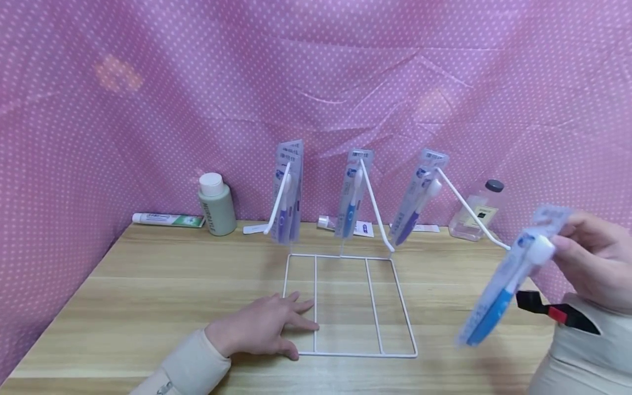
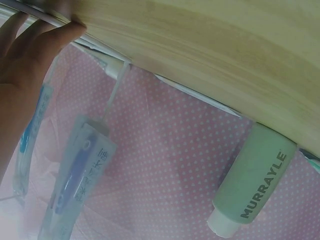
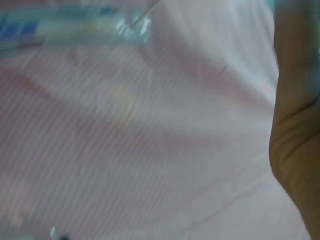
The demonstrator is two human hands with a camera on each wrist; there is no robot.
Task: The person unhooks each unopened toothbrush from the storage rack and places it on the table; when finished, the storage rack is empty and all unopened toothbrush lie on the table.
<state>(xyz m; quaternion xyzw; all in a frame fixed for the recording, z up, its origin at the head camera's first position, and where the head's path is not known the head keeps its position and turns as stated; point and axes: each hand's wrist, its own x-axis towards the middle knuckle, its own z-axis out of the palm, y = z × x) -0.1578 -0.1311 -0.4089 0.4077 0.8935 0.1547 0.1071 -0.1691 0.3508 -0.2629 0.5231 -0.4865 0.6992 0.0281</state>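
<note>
The wooden table (image 1: 148,285) lies under both hands. The white wire rack (image 1: 345,307) stands between the hands; three packaged toothbrushes hang on its pegs. The left hand (image 1: 269,326) rests flat, fingers straight, on the rack's base frame. The right hand (image 1: 592,258) pinches the top of a blue packaged toothbrush (image 1: 498,291), held just beyond the tip of the rightmost peg (image 1: 469,211).

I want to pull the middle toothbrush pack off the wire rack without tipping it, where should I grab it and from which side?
Pinch the middle pack low on its free-hanging blister, coming from the front, because its top card is threaded on the peg that slopes toward you. Slide it along that peg. The left hand already presses on the rack base, which probably steadies it.
</note>
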